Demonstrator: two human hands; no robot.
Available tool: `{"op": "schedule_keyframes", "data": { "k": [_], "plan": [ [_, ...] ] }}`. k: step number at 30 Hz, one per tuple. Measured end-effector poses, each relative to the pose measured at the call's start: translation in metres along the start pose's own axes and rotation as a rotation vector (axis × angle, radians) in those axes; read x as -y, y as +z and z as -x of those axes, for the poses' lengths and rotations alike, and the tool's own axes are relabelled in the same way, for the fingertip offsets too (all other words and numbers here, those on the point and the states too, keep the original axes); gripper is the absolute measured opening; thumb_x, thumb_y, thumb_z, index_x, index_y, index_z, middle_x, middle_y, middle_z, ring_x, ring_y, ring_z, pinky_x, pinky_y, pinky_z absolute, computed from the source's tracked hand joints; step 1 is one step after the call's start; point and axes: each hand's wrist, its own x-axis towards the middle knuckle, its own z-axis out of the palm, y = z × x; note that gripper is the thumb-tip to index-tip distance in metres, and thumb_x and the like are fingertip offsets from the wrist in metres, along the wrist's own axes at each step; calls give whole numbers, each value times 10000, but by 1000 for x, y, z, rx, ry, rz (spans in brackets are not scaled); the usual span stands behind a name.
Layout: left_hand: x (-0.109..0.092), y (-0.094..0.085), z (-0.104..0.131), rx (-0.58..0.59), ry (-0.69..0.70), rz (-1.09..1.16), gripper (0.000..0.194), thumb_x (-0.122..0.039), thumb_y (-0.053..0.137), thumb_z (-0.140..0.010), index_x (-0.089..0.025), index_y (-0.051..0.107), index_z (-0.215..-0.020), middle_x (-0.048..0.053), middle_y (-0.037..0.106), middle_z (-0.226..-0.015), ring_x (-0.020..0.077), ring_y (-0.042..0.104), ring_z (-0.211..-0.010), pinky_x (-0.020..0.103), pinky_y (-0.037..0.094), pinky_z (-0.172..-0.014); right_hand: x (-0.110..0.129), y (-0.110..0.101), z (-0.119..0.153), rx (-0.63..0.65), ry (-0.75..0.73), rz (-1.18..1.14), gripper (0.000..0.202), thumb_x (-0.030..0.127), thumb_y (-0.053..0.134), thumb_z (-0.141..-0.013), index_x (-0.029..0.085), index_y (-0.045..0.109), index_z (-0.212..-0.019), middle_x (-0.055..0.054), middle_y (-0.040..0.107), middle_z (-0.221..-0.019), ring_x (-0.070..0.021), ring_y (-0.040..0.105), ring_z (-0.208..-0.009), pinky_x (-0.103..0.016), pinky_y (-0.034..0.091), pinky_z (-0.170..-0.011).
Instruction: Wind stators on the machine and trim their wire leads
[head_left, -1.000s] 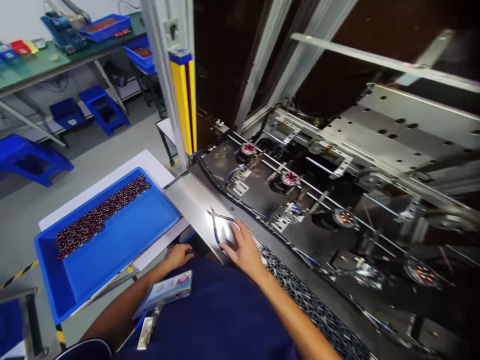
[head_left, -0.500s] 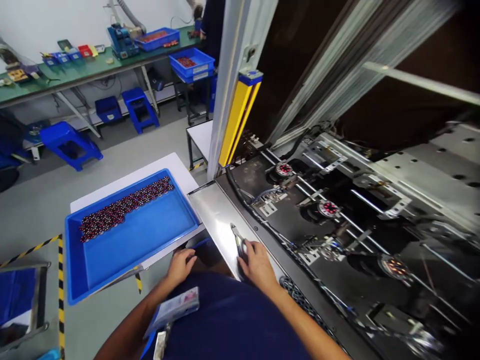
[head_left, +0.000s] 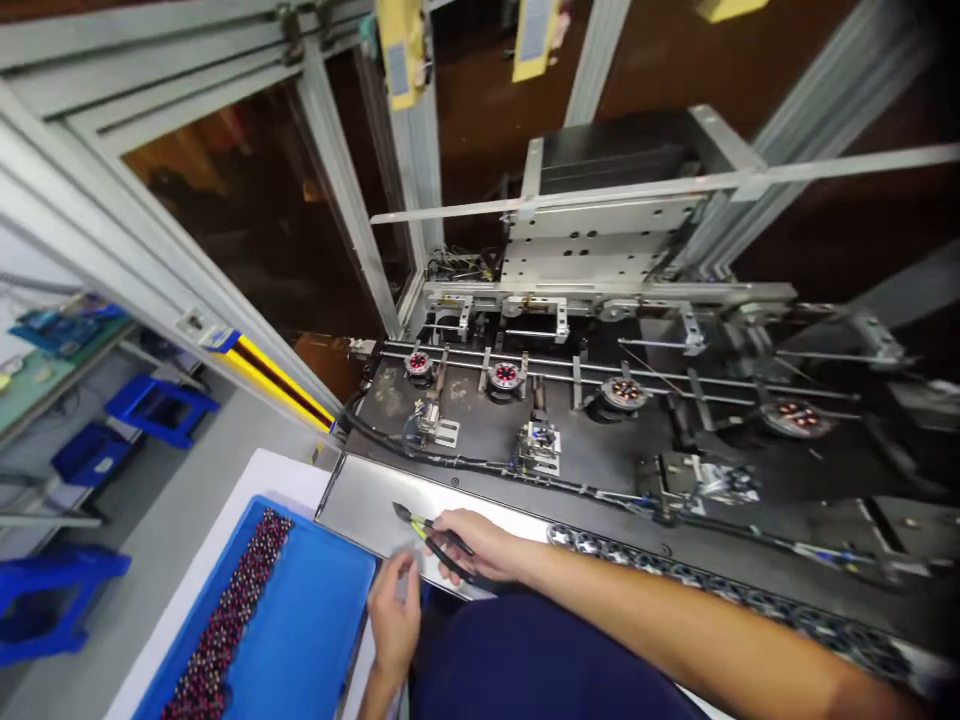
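Observation:
My right hand (head_left: pixel 476 545) is wrapped round the dark handles of a pair of cutting pliers (head_left: pixel 427 535), whose jaws point up and left over the bare metal shelf (head_left: pixel 367 490). Just left of it, my left hand (head_left: pixel 395 605) is raised near the shelf's front edge, its fingers bent and apart, with nothing seen in them. Below and left lies a blue tray (head_left: pixel 300 610) with a band of small dark and red parts (head_left: pixel 232 620) along its left side.
Behind the shelf, a machine bed (head_left: pixel 480 430) carries rods, clamps and several round parts with red or orange centres. A row of dark ring-like parts (head_left: pixel 675 575) lies on the shelf's right. A yellow bar (head_left: pixel 277 380) is on the frame; blue stools (head_left: pixel 161 410) stand at left.
The view has turned right towards the machine. The pliers, earlier resting on the shelf under my right hand, are now lifted and gripped. My left hand has come closer to them.

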Motion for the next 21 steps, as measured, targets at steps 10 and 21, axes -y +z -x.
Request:
{"op": "schedule_keyframes", "data": {
  "k": [10, 21],
  "plan": [
    [6, 66, -37, 198, 42, -105, 216, -347, 572, -948, -183, 637, -1071, 55, 673, -1030, 144, 650, -815, 316, 572, -714, 148, 32, -56, -117, -355, -797, 287, 435, 644, -840, 192, 507, -908, 47, 538, -717, -86, 569, -518, -230, 557, -506],
    [1, 63, -32, 283, -5, -145, 251, -346, 579, -943, -167, 624, -1113, 63, 667, -1063, 161, 655, -852, 350, 575, -748, 159, -1, -137, -600, -356, -1008, 153, 330, 539, -906, 214, 469, -977, 60, 476, -762, -49, 524, -578, -120, 487, -485]
  ]
}}
